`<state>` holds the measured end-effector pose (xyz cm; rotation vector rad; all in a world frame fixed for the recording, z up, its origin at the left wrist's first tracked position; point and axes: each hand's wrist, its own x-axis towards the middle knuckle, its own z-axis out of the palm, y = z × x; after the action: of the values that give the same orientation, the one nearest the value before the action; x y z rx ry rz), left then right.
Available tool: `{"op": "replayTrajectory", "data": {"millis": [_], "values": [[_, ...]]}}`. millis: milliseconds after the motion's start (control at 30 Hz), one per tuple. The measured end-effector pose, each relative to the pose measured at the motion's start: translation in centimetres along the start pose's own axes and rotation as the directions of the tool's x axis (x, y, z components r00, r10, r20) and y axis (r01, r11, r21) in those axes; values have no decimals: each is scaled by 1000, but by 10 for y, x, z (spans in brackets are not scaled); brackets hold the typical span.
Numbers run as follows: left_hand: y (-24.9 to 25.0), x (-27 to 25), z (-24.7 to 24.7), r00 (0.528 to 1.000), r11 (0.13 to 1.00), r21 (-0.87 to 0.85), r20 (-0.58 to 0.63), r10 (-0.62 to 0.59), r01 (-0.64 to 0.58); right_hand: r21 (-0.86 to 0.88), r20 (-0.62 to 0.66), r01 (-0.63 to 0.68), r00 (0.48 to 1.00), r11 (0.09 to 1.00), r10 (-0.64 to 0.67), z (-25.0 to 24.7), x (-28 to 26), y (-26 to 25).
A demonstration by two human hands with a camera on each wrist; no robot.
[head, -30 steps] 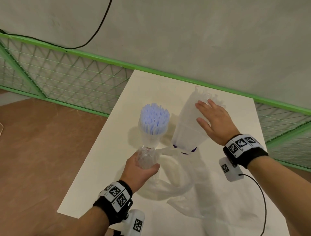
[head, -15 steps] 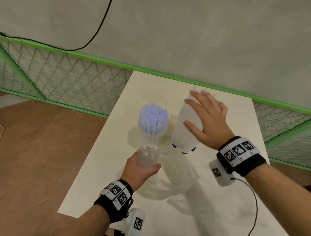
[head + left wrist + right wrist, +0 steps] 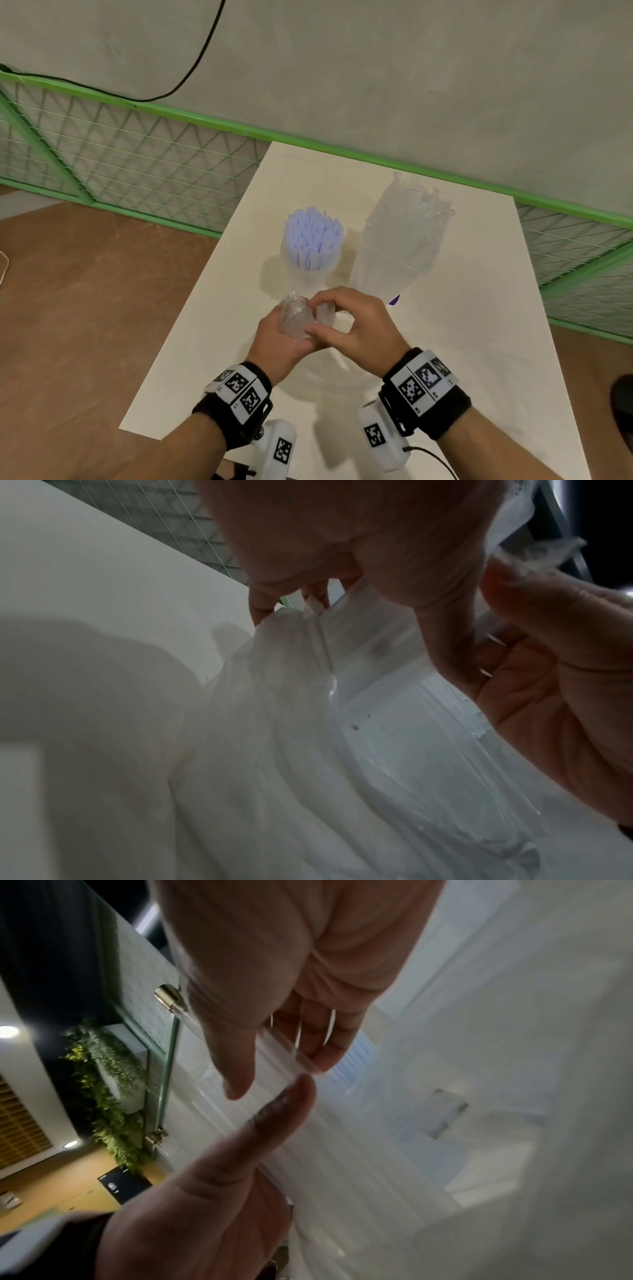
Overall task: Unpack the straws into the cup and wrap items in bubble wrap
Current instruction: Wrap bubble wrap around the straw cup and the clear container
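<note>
A clear cup (image 3: 310,274) packed with pale blue straws (image 3: 312,236) stands upright mid-table. To its right stands a taller item wrapped in bubble wrap (image 3: 397,250), with a purple bit showing at its base. Nearer to me, my left hand (image 3: 291,329) grips a crumpled wad of clear plastic packaging (image 3: 294,317). My right hand (image 3: 320,318) meets it and pinches the same plastic between thumb and fingers. In the right wrist view the thin film (image 3: 284,1058) sits between the fingertips. More of the plastic (image 3: 342,750) hangs below both hands onto the table.
The white table (image 3: 462,325) stands against a green mesh fence (image 3: 137,161) along a grey wall. A black cable (image 3: 202,51) hangs on that wall. Brown floor (image 3: 85,308) lies past the table's left edge.
My right hand has left the bubble-wrapped item and come back toward me to take hold of the plastic in my left hand. The left hand has stayed put.
</note>
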<state>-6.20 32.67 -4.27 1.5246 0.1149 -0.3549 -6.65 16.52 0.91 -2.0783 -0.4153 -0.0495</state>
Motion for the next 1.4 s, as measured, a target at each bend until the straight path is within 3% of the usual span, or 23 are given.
{"op": "replayTrajectory", "data": {"millis": [333,500,733,933,1133,1400], "values": [[2,-3,1,999,999,19,38,39,-40,38,-158,-26,987,999,32,19,-9,0],[3,-1,-2,998,999,16,56,28,-29,-12,-219,20,976,1000,-22,25,-10,1],[4,-4,0,995,998,36,80,55,-58,36,-220,-36,974,999,44,30,-13,-3],[10,-7,-1,995,990,126,82,59,-69,-29,-259,-1,966,1000,-7,29,-12,1],[9,-8,-3,995,975,211,80,61,-76,-108,-189,43,980,993,-63,20,-10,6],[11,-7,-2,993,962,252,64,96,-109,-74,-108,92,989,993,-100,15,-13,3]]}}
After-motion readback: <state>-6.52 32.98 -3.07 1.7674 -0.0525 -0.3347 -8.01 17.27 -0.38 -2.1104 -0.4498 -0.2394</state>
